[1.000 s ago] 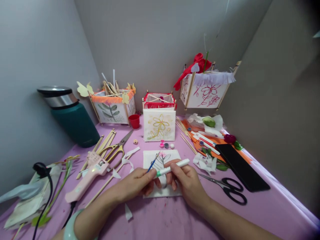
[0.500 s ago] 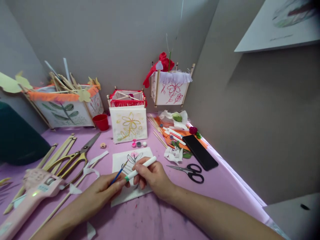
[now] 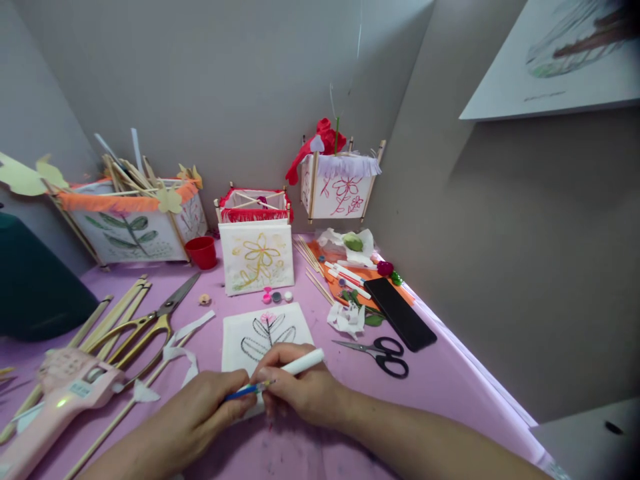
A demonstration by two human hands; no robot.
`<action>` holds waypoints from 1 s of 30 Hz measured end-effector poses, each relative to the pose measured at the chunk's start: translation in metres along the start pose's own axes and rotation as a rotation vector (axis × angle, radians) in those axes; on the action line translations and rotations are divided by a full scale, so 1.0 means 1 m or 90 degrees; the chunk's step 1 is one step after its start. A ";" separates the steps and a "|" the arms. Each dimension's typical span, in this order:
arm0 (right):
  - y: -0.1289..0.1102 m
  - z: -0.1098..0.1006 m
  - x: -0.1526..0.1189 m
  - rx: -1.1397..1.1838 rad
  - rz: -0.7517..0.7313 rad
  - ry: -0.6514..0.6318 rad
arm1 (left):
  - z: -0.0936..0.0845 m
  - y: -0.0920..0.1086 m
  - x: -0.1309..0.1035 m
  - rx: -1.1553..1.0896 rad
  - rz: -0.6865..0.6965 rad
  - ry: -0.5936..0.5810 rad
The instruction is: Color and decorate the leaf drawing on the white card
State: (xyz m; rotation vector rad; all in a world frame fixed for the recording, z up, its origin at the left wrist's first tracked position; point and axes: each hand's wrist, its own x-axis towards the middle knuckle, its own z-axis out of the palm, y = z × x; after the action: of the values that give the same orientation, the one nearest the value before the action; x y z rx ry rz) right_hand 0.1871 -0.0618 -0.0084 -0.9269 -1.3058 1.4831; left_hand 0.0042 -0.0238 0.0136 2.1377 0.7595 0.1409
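Note:
My right hand [image 3: 303, 390] is closed around a white marker pen [image 3: 305, 362], which slants with its white end up to the right. The marker's lower end is hidden behind fingers. Against it, my left hand [image 3: 213, 403] pinches a thin blue paintbrush [image 3: 245, 391] whose tip points right, across the right hand's fingers. Beneath both hands lies a square white sheet [image 3: 233, 343] with a plant drawn in black outline and a pink flower on top. The hands cover the sheet's lower part.
Gold-handled scissors [image 3: 163, 327], a pink glue gun [image 3: 70, 393] and wooden sticks lie left. Small black scissors [image 3: 385, 355], a black phone [image 3: 400, 313] and several markers lie right. Behind stand small paint pots [image 3: 277, 297], a flower-painted panel [image 3: 257, 257] and a red cup [image 3: 201, 252].
Both hands have moved down toward the sheet's lower edge, uncovering more of the drawing. The marker's green end, visible between the hands before, is now hidden. The paintbrush has tilted flatter.

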 end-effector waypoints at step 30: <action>-0.018 0.004 -0.003 0.003 -0.029 0.014 | -0.011 0.025 -0.010 -0.067 -0.054 -0.049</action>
State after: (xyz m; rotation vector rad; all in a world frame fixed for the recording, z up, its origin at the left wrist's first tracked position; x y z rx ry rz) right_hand 0.1869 -0.0659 0.0100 -0.9031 -1.2982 1.4369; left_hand 0.0040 -0.0335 0.0410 1.9963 0.7795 0.0524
